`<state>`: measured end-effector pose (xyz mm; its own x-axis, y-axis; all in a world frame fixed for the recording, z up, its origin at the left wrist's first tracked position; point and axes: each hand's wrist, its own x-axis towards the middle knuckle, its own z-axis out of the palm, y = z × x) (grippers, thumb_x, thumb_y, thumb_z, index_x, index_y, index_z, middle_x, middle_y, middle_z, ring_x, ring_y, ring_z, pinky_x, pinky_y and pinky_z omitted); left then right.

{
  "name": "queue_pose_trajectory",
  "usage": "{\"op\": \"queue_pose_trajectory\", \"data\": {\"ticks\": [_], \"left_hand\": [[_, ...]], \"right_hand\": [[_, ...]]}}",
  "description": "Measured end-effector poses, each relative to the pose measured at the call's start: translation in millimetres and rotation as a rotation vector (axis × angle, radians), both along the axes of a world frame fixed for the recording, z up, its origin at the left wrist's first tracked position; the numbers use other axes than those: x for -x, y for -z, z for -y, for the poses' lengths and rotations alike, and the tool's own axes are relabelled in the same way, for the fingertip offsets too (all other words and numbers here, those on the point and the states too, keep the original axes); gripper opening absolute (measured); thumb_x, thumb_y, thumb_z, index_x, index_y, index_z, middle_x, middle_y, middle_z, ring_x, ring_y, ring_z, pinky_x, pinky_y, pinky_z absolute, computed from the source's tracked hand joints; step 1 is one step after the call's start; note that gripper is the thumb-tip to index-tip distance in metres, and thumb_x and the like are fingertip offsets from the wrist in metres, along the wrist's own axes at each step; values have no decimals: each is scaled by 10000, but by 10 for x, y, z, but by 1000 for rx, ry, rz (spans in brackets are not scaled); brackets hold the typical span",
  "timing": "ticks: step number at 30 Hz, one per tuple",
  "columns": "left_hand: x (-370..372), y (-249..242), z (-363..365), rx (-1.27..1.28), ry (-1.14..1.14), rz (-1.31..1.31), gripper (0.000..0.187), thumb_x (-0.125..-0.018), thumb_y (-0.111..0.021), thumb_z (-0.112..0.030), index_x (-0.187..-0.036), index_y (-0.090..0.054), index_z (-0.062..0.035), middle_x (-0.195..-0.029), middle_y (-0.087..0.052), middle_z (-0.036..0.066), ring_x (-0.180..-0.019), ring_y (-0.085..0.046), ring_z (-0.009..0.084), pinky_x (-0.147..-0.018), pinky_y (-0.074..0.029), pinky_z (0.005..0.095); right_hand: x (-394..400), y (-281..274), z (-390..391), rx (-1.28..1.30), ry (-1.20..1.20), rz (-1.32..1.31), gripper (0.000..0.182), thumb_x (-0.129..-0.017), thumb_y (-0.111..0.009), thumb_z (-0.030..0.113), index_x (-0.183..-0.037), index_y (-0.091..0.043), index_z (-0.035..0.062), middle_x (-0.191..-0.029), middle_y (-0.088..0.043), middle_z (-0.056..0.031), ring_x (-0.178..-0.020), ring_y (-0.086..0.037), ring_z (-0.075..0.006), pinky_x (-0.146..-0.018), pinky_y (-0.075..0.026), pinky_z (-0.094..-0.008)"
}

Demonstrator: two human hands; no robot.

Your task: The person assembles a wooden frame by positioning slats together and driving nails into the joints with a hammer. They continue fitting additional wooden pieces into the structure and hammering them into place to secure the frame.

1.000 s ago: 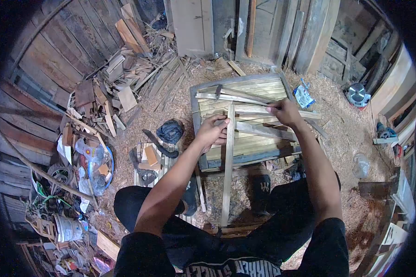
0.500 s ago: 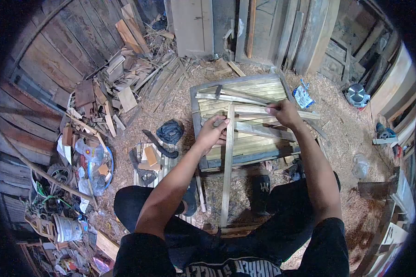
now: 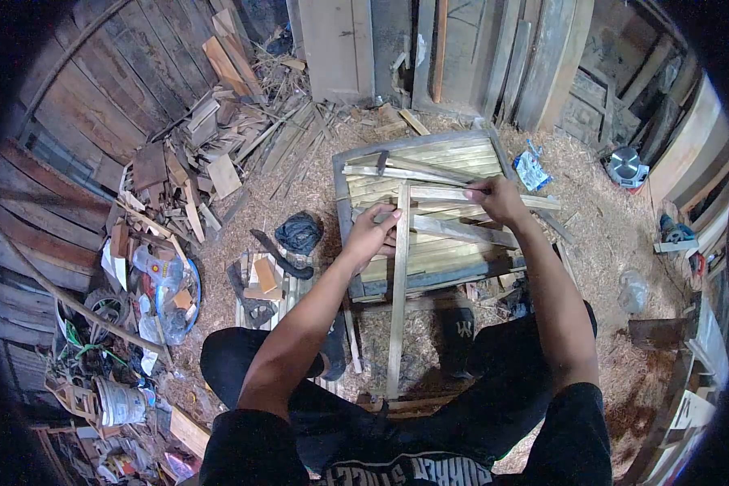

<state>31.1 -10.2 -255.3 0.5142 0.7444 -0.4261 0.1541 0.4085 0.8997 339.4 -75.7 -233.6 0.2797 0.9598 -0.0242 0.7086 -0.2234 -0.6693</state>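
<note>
My left hand (image 3: pixel 373 233) is closed around the upper part of a long wooden strip (image 3: pixel 398 308) that points down toward my lap. My right hand (image 3: pixel 498 198) pinches a crosswise wooden strip (image 3: pixel 443 194), whose left end meets the long strip near its top. Under both hands lies a slatted wooden panel (image 3: pixel 429 280) with a grey frame. More loose strips rest on it, among them a slanting one (image 3: pixel 462 231) below the crosswise strip. A dark hammer-like tool (image 3: pixel 382 161) lies at the panel's upper left.
Wood scraps (image 3: pixel 223 174) are heaped at the left. A black plastic bag (image 3: pixel 298 233) sits left of the panel. A circular saw (image 3: pixel 626 167) and a blue-and-white packet (image 3: pixel 531 166) lie on the right. Doors and boards (image 3: pixel 332 49) lean at the back.
</note>
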Motion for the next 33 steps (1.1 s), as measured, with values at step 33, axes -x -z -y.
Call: {"op": "queue_pose_trajectory", "data": {"ticks": [33], "left_hand": [[-2, -17, 5, -12, 5, -1, 521, -998, -694, -372, -1359, -533, -33, -907, -678, 115, -734, -697, 194, -628, -604, 337]], "right_hand": [[68, -108, 31, 11, 8, -10, 336, -859, -824, 280, -1079, -788, 28, -999, -761, -237, -954, -751, -331, -887, -551, -419]]}}
